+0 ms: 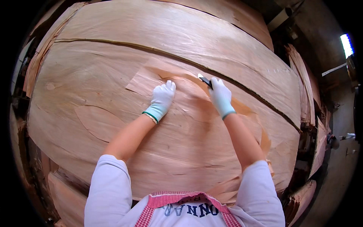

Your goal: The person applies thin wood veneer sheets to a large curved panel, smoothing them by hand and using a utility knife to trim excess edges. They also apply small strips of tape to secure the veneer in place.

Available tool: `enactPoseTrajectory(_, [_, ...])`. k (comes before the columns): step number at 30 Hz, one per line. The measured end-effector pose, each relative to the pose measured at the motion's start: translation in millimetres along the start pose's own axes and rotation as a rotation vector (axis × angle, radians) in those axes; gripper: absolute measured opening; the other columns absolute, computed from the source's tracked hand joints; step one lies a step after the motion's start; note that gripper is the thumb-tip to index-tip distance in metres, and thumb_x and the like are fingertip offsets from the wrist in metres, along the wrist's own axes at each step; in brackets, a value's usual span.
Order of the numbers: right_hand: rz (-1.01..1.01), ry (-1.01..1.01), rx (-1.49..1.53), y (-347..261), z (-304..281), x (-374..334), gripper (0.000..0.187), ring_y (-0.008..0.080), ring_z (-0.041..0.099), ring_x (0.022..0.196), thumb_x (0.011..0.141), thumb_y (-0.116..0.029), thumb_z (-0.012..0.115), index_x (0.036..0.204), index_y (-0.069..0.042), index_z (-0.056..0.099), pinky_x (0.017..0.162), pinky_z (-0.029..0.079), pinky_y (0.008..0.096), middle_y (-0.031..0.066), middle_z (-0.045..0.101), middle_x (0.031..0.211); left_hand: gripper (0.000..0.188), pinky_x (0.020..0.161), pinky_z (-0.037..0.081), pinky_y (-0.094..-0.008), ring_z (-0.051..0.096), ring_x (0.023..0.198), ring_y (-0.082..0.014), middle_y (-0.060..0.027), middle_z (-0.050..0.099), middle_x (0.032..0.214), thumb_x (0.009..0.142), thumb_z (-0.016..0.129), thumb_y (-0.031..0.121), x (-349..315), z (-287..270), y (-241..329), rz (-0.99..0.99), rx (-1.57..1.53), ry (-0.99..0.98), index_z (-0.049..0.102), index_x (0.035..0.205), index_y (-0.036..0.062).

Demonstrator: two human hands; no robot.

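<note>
My left hand, in a white glove with a green cuff, has its fingers curled together at the lower edge of a thin orange-brown strip. The strip curves from a loose rectangular piece of wood veneer past my right hand and down toward my right forearm. In my gloved right hand is a knife with a black handle and a pale tip, pointing up and left. Both hands are above a large pinkish-brown veneer sheet. The exact grip of the left fingertips is partly hidden.
A long dark gap separates the near sheet from another veneer sheet beyond. An oval patch shows at the left. Ragged veneer stacks stand at the right, beside a grey floor. More veneer is at the lower left.
</note>
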State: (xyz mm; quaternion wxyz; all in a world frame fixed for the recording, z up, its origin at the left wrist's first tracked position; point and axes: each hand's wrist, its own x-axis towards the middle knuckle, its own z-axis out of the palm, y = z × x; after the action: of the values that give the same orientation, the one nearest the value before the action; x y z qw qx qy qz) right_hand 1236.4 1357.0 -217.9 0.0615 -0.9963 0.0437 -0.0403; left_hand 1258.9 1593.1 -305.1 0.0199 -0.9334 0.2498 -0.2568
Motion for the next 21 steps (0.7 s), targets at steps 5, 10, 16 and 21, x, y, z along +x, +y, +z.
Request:
enactPoseTrajectory(5, [-0.256,0.301,0.257,-58,-77,-113,0.033,0.0313,0.065,0.076,0.072,0.001,0.069,0.101,-0.013,0.061,0.062,0.051,0.0406,0.0086,0.064,0.087,0.028,0.065,0.052,-0.0388,0.065,0.086,-0.0232,-0.0125,0.061,0.11,0.085,0.057,0.011,3,-20,-7,0.0,-0.153,-0.586,0.059,0.112,0.0067])
enactPoseTrajectory(10, [-0.258,0.294,0.31,-82,-88,-171,0.037,0.0254,0.064,0.073,0.076,-0.006,0.067,0.111,-0.014,0.057,0.056,0.049,0.0375,0.0048,0.061,0.089,0.026,0.088,0.044,-0.0461,0.057,0.099,-0.0335,-0.0156,0.06,0.107,0.092,0.051,0.023,8,13,17,-0.367,-0.519,-0.011,0.057,0.111,0.0051])
enactPoseTrajectory(16, [-0.234,0.39,0.326,-90,-122,-211,0.033,0.0275,0.064,0.075,0.081,-0.007,0.062,0.112,-0.015,0.054,0.057,0.05,0.0405,0.0071,0.06,0.091,0.038,0.103,0.037,-0.0517,0.049,0.121,-0.0386,-0.0212,0.053,0.128,0.101,0.037,0.028,0,23,-17,-0.151,-0.229,-0.232,0.052,0.129,0.0078])
enactPoseTrajectory(21, [-0.006,0.51,0.291,0,-185,-325,0.035,0.0337,0.064,0.082,0.079,0.001,0.057,0.111,-0.014,0.058,0.065,0.052,0.0447,0.0093,0.063,0.094,0.03,0.082,0.052,-0.0463,0.064,0.093,-0.0337,-0.0132,0.066,0.102,0.094,0.048,0.017,-65,-196,89,0.259,-0.577,-0.526,0.059,0.121,0.0113])
